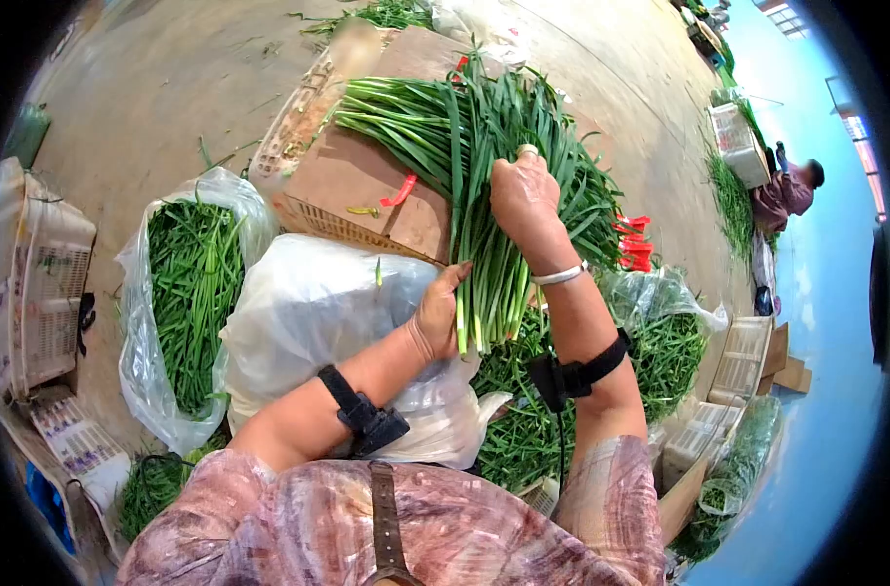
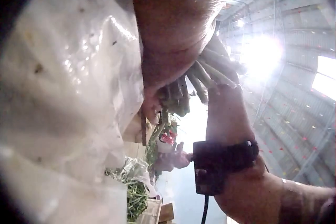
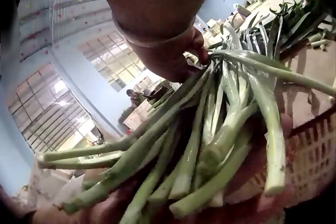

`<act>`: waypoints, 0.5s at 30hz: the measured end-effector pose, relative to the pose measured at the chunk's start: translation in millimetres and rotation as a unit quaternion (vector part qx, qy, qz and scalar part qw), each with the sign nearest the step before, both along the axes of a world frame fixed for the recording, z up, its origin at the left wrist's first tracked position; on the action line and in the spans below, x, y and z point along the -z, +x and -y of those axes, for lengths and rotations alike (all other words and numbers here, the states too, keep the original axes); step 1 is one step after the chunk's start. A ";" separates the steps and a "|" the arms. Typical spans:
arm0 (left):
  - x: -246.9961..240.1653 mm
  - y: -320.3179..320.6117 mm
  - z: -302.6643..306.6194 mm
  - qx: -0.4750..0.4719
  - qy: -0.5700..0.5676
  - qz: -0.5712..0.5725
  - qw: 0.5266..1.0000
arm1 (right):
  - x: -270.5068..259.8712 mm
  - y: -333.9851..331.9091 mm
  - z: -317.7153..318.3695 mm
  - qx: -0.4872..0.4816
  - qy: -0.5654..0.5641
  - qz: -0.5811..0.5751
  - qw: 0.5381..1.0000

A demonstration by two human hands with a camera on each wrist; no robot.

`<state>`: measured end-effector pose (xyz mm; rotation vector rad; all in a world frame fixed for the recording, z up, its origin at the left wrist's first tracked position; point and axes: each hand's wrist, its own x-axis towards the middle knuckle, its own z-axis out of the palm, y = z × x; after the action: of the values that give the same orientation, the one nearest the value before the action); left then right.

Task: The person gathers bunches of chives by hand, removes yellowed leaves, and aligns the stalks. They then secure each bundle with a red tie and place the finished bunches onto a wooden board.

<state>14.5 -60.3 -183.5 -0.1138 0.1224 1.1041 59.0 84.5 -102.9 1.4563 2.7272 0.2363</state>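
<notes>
Head view shows the right hand (image 1: 523,200) closed around the middle of a chive bunch (image 1: 489,264), which stands almost upright just in front of the cardboard-covered crate (image 1: 352,181). More chives lie on that crate, with a red band (image 1: 401,190) beside them. The left hand (image 1: 435,317) is spread and relaxed, with its palm pressed against the pale cut ends. The right wrist view shows these ends (image 3: 210,145) at uneven lengths. I judge the step to be levelling the stalk ends against the palm. The next move calls for a slightly looser right grip, so the stalks can slide level without falling. A white plastic bag (image 1: 308,313) lies on the near side of the crate.
</notes>
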 end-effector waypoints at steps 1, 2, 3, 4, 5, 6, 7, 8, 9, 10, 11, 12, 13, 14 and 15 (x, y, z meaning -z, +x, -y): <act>3.3 -0.1 -0.5 0.003 -0.005 0.006 1.000 | 4.1 -1.3 -1.6 -0.006 0.041 0.018 0.999; 6.2 1.6 -0.1 0.001 -0.006 0.004 1.000 | 8.0 -2.8 1.0 -0.019 0.071 0.008 0.997; 8.9 3.6 0.5 0.001 -0.008 0.001 1.000 | 14.0 -3.4 1.3 -0.018 0.070 0.008 0.997; 9.0 3.9 1.3 0.004 -0.009 0.001 1.000 | 21.5 -2.5 1.1 -0.037 0.085 0.003 0.996; 8.7 3.8 1.2 0.009 -0.010 0.004 1.000 | 27.3 -1.6 -0.6 -0.058 0.102 -0.003 0.993; 8.6 3.7 0.7 0.012 -0.011 0.006 1.000 | 30.4 0.8 -5.8 -0.050 0.090 -0.007 0.995; 10.1 4.7 0.6 0.010 -0.011 0.007 1.000 | 20.5 2.4 -6.6 -0.040 0.075 -0.007 0.996; 11.9 6.4 0.7 0.003 -0.008 -0.019 1.000 | 22.2 7.9 -11.5 -0.030 0.073 -0.094 0.992; 12.9 7.5 -0.4 -0.003 -0.004 -0.046 0.999 | 22.6 14.0 -20.4 -0.021 0.071 -0.180 0.981; 11.4 7.0 -1.2 -0.004 -0.003 -0.045 0.999 | 15.5 20.7 -30.5 -0.028 0.017 -0.277 0.960; 8.6 6.0 -0.6 -0.001 -0.012 -0.038 0.999 | 9.0 22.3 -41.6 0.056 -0.123 -0.404 0.905; 6.4 5.2 0.4 0.004 -0.021 -0.031 0.999 | 3.3 27.2 -49.7 0.086 -0.154 -0.500 0.848; 5.0 4.9 0.7 0.007 -0.021 -0.032 0.999 | -4.8 31.4 -55.8 0.114 -0.182 -0.589 0.779; 3.6 4.6 0.4 0.009 -0.028 -0.028 0.999 | -9.2 36.6 -64.3 0.116 -0.180 -0.590 0.778; 2.9 4.5 0.2 0.010 -0.034 -0.023 0.999 | -13.4 41.6 -72.6 0.147 -0.192 -0.619 0.747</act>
<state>19.0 -60.5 -186.4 -0.1475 0.2023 1.0835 100.6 157.0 -89.4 2.3323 2.7385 -1.8073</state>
